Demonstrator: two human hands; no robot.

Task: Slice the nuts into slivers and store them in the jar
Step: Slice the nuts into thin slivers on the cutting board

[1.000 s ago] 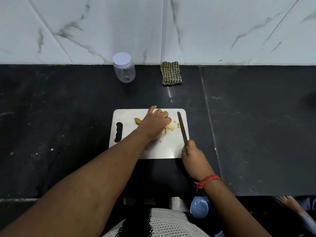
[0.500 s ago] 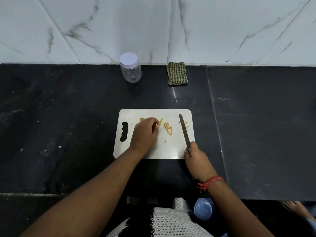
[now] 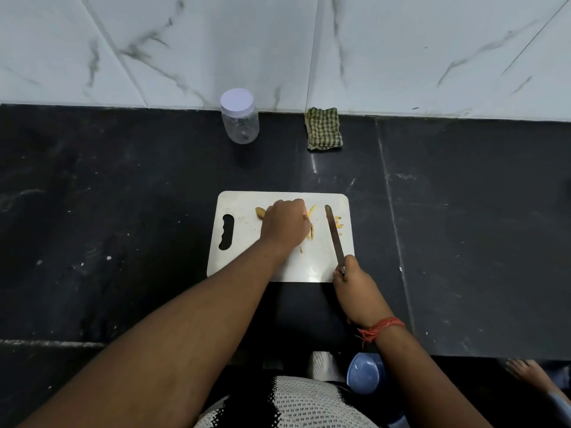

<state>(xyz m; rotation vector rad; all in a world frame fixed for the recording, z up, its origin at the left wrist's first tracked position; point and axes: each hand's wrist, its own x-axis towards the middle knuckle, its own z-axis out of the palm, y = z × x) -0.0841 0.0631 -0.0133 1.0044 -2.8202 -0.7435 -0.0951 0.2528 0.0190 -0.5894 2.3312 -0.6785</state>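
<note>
A white cutting board (image 3: pixel 247 205) lies on the black counter. My left hand (image 3: pixel 285 225) is curled over the nuts at the board's middle, and a yellow piece (image 3: pixel 310 210) pokes out from its fingers. A whole nut (image 3: pixel 260 213) lies just left of that hand. Thin nut slivers (image 3: pixel 311 233) lie to its right, with more slivers (image 3: pixel 339 225) beyond the blade. My right hand (image 3: pixel 355 285) grips the knife (image 3: pixel 333 233) by its handle at the board's near right corner, with the blade lying along the board. A clear jar (image 3: pixel 239 118) with a white lid stands by the wall.
A folded green checked cloth (image 3: pixel 323 128) lies at the back of the counter (image 3: pixel 123 196), right of the jar. A marble-tiled wall (image 3: pixel 278 47) rises behind. Below the counter's front edge a blue bowl (image 3: pixel 364 373) shows.
My left hand pulled back from the slivers toward the left of the board and curled over a nut there. The knife and my right hand stayed about where they were.
</note>
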